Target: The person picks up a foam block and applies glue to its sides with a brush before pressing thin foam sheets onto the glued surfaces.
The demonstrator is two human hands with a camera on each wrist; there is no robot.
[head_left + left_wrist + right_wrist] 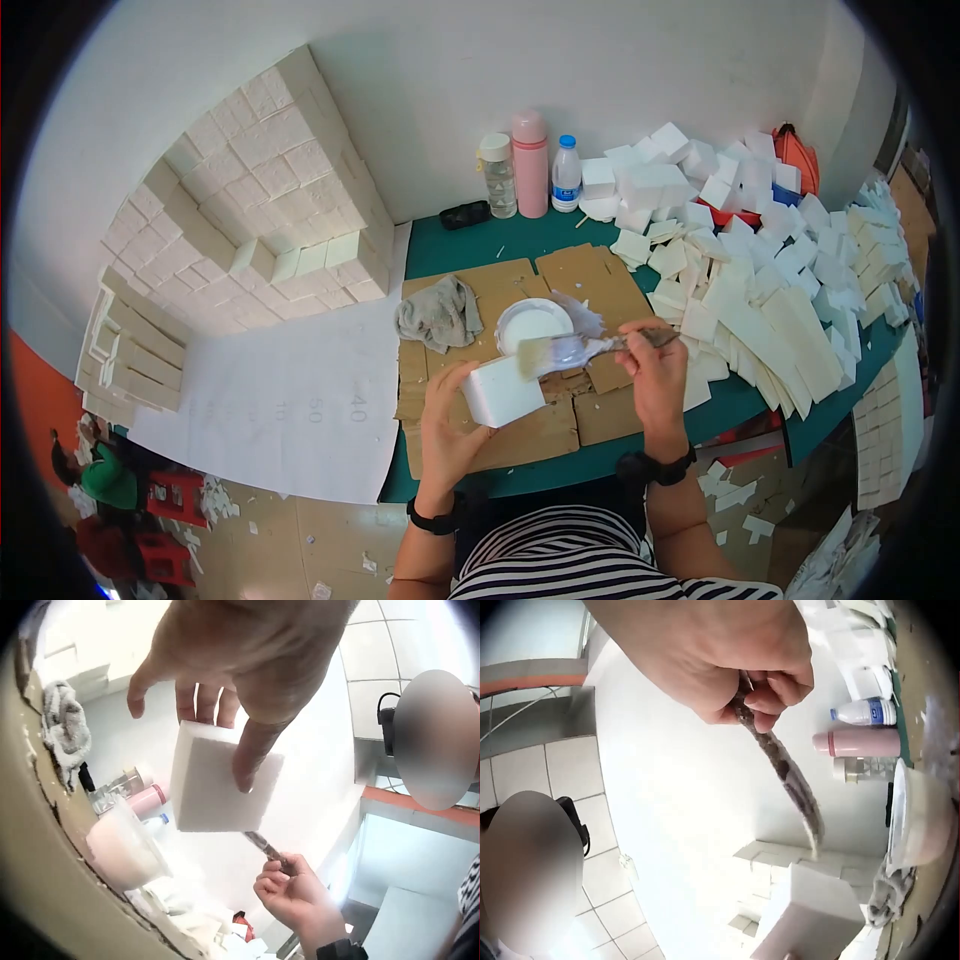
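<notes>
My left hand grips a white foam-like block, thumb on one face and fingers on the opposite side. In the left wrist view, the block shows a flat, smooth face under the thumb. My right hand holds a brush by its dark, smeared handle. Its pale bristles overlap the block's upper right edge in the head view. Seen from the right wrist, the brush points down toward the block's top. Just behind the block sits a bowl with white stuff inside, on a cardboard sheet.
A grey cloth lies left of the bowl. Bottles, including a pink flask, line the wall. Loose white blocks and flat pieces pile up at right. Stacked blocks rise at left beside a white sheet.
</notes>
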